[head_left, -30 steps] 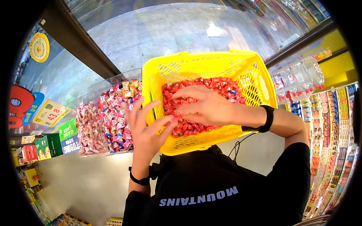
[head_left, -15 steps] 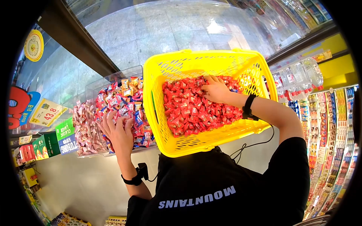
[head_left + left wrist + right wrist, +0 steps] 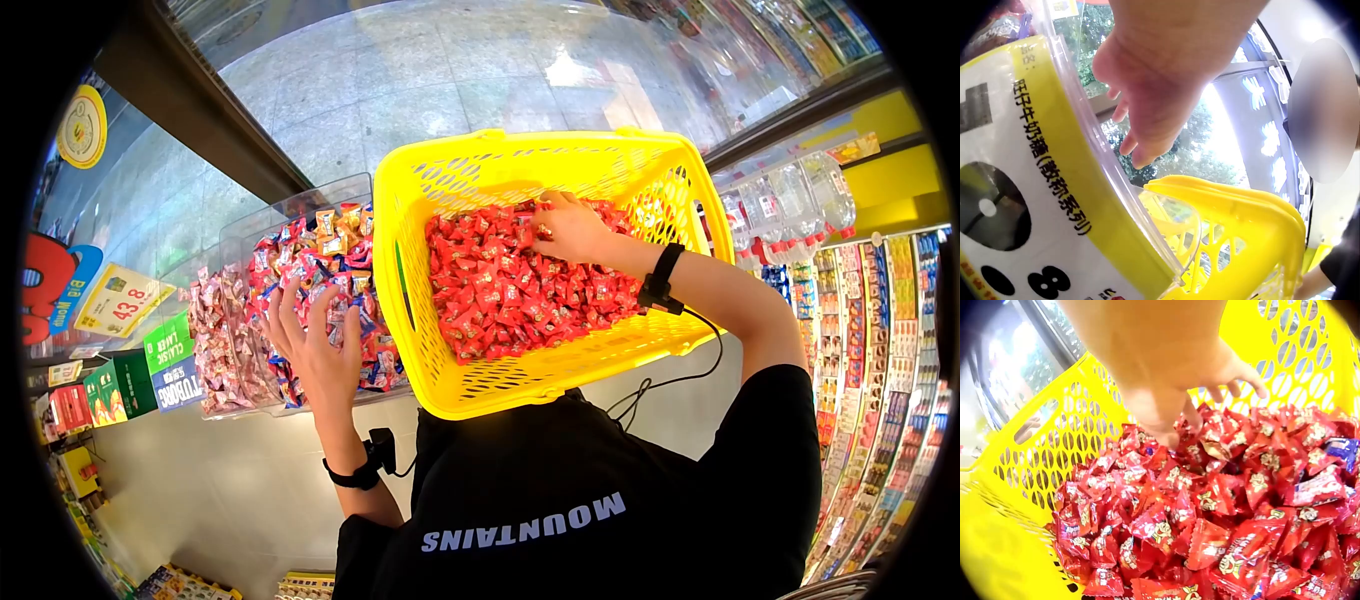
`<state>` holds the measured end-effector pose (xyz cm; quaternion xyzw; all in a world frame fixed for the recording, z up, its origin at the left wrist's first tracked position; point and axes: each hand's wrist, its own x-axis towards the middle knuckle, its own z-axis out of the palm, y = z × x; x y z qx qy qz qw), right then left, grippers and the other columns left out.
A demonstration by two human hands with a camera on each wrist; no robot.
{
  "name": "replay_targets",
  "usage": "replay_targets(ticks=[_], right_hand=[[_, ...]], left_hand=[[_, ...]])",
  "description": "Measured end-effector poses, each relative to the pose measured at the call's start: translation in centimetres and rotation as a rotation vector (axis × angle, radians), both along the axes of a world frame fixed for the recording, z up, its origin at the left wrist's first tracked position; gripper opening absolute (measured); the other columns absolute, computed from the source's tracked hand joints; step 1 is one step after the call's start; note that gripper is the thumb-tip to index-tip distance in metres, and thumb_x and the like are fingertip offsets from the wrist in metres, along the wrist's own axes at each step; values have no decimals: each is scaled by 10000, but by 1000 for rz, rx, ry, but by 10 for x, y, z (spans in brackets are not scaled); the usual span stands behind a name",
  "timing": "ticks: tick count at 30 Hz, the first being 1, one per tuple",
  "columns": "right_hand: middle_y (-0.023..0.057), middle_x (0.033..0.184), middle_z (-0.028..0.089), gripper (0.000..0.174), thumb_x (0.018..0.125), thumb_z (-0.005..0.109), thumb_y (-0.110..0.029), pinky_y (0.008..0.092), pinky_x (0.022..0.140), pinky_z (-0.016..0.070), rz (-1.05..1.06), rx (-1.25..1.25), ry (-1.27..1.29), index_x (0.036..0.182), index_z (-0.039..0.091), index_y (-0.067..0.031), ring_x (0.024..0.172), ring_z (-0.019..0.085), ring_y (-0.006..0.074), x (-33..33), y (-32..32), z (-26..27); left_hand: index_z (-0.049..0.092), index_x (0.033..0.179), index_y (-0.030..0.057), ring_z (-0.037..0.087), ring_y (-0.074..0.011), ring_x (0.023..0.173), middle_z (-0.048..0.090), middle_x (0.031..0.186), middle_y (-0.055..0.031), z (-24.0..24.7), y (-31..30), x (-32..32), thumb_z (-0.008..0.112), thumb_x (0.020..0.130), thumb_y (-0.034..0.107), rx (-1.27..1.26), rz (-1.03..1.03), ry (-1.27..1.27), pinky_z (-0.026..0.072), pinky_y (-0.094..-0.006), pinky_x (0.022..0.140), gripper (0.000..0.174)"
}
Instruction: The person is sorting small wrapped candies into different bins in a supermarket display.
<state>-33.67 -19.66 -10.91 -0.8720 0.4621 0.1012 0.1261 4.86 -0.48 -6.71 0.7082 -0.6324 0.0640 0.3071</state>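
Observation:
Red-wrapped candies (image 3: 1229,500) fill the bottom of a yellow plastic basket (image 3: 560,408). My right hand (image 3: 578,235) reaches into the basket's far side with its fingers bent down on the heap, pinching at a red-wrapped candy (image 3: 1186,428) that the fingers partly hide. A few blue wrappers (image 3: 1341,450) show among the red ones. Left of the basket, my left hand (image 3: 318,345) is raised over a clear bin of mixed candies (image 3: 385,350), fingers spread and loosely bent, nothing held. The left wrist view shows this hand (image 3: 1154,94) above the bin's labelled front.
Pink-wrapped candies (image 3: 225,340) lie in a clear bin farther left, near a yellow price sign (image 3: 125,300). Water bottles (image 3: 790,205) stand right of the basket. Stocked shelves (image 3: 870,370) line the right side. A window (image 3: 430,80) lies ahead; a loose cable (image 3: 640,395) hangs by the basket.
My left hand has moved left from the basket's rim to over the mixed candies. My right hand has drawn back to the right within the basket, its fingers now bent on the candies.

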Motion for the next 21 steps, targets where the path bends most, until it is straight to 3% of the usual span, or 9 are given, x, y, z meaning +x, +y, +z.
replay_targets(ticks=[2, 5, 14, 17, 21], right_hand=[[183, 1509, 521, 572, 837, 771, -301, 596, 1099, 485, -67, -54, -64, 1400, 682, -256, 1401, 486, 459, 6, 3, -1], [177, 1522, 496, 691, 844, 764, -281, 656, 1065, 491, 59, -187, 150, 1512, 586, -300, 1425, 449, 467, 9, 15, -11], [151, 1598, 439, 434, 825, 768, -240, 674, 1114, 453, 58, -116, 225, 1259, 756, -225, 1480, 396, 436, -2, 4, -24], [147, 1620, 422, 515, 818, 770, -242, 661, 1122, 456, 86, 8, 335, 1330, 718, -244, 1474, 413, 441, 9, 6, 4], [117, 1619, 433, 599, 816, 757, -266, 612, 1064, 508, 171, -113, 86, 1408, 676, -231, 1472, 429, 403, 7, 13, 5]], left_hand=[[746, 1222, 171, 381, -424, 1496, 521, 1545, -130, 2, -2, -5, 827, 895, 217, -19, -20, 21, 227, -627, 1252, 340], [746, 1219, 169, 378, -425, 1497, 521, 1545, -130, 5, -5, -12, 829, 891, 210, -13, -26, 33, 226, -627, 1250, 341], [742, 1212, 161, 358, -438, 1504, 503, 1554, -143, 9, -3, -20, 824, 892, 206, -19, -55, 70, 199, -643, 1261, 334], [737, 1220, 163, 350, -439, 1508, 500, 1556, -140, 8, -1, -21, 821, 890, 204, -9, -55, 66, 189, -652, 1264, 342], [734, 1231, 168, 347, -442, 1510, 497, 1562, -138, 7, 1, -22, 824, 883, 199, 4, -63, 69, 172, -660, 1271, 361]])
